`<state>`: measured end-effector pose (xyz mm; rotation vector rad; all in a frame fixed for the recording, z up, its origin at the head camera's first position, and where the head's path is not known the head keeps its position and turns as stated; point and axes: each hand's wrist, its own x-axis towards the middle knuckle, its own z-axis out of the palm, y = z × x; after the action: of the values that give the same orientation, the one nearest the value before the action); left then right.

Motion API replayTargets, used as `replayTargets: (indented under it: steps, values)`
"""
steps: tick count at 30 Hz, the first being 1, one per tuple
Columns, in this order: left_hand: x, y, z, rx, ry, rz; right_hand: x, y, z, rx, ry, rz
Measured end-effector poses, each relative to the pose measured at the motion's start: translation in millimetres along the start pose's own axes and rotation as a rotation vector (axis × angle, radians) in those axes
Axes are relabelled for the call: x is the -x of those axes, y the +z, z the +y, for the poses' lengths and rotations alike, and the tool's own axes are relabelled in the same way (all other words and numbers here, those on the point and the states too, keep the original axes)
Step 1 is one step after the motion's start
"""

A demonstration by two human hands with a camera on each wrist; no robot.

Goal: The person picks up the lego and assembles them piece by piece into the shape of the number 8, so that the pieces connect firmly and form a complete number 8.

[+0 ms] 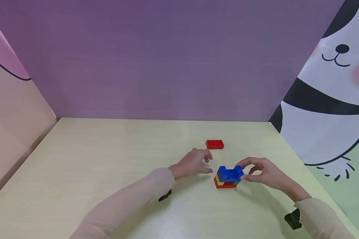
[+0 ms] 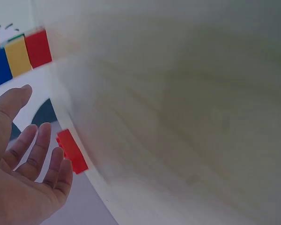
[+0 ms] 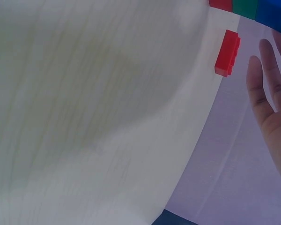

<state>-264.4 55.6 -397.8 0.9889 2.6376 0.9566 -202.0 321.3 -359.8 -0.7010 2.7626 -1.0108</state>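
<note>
A small stack of toy building bricks stands on the table: a red brick (image 1: 226,186) at the bottom, a yellow brick (image 1: 219,181) and a green brick (image 3: 245,8) at opposite ends above it, and blue bricks (image 1: 229,175) on top, raised at both ends. With thumb and fingertips, my right hand (image 1: 264,172) pinches the right end of the blue top. My left hand (image 1: 192,162) hovers just left of the stack, holding nothing, its fingers loosely bent and the thumb apart. In the left wrist view the yellow brick (image 2: 18,56) lies beyond that thumb.
Behind the stack, towards the far edge of the pale wooden table (image 1: 107,159), lies a separate red brick (image 1: 214,144). A purple wall (image 1: 167,66) rises behind the table. On the right is a panel with a panda drawing (image 1: 332,96).
</note>
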Motion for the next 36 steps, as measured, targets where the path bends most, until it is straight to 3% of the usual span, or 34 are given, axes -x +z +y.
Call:
replayTargets:
  steps: [13, 26, 36]
  values:
    - [-27.4, -1.5, -22.2, 0.013, -0.094, 0.106, 0.4, 0.6, -0.2, -0.005, 0.013, 0.003]
    - [-44.7, -7.0, -22.4, -0.009, -0.147, 0.197, 1.8, 0.5, -1.2, -0.015, 0.022, 0.005]
    - [-52.2, -5.5, -20.8, -0.024, -0.169, 0.223, 2.7, 0.0, 0.9, -0.011, -0.001, 0.021]
